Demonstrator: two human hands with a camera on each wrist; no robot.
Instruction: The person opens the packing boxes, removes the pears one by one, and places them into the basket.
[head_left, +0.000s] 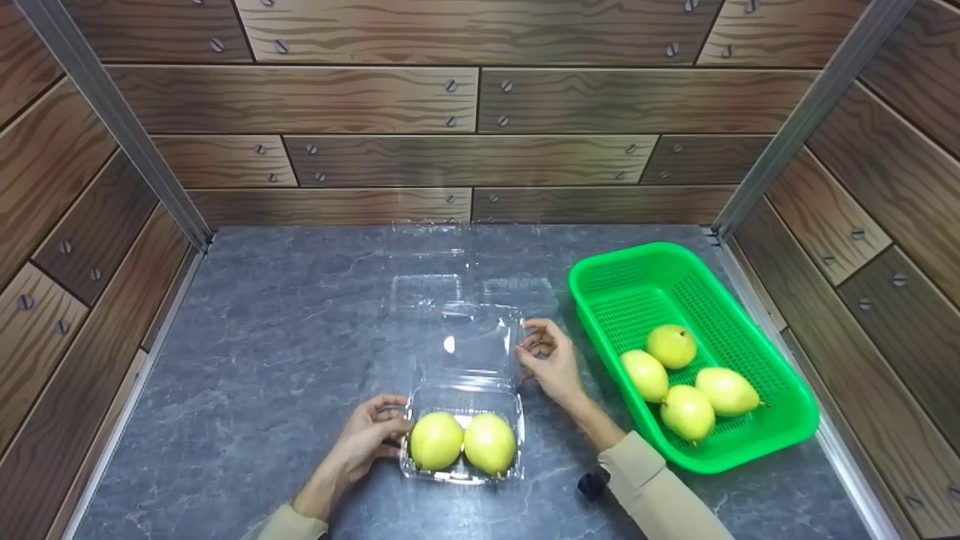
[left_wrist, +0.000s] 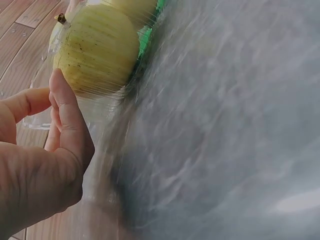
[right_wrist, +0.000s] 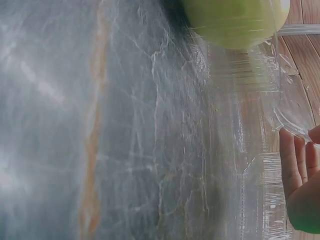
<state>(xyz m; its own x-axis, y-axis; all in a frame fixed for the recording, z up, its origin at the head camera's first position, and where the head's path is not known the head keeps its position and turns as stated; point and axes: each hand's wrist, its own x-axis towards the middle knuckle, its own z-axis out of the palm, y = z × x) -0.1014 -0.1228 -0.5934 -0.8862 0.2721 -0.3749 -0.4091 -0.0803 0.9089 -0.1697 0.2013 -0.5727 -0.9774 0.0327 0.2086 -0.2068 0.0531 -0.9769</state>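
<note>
A clear plastic clamshell container (head_left: 461, 478) stands on the table with its lid (head_left: 480, 341) raised away from me. Two yellow-green pears (head_left: 436, 441) lie side by side in its base. At the base's left rim, my left hand (head_left: 367, 435) pinches the edge between thumb and fingers; the left wrist view shows the fingertips beside a pear (left_wrist: 95, 50) behind the clear wall. My right hand (head_left: 553, 364) grips the lid's right edge, and in the right wrist view thumb and fingers (right_wrist: 290, 160) meet on that thin plastic.
To the right, a green plastic basket (head_left: 600, 300) holds several pears (head_left: 688, 412). More clear clamshells (head_left: 427, 289) lie behind the lid. A small black object (head_left: 592, 485) sits by my right sleeve. Wood-patterned walls (head_left: 315, 97) enclose the grey table (head_left: 262, 337).
</note>
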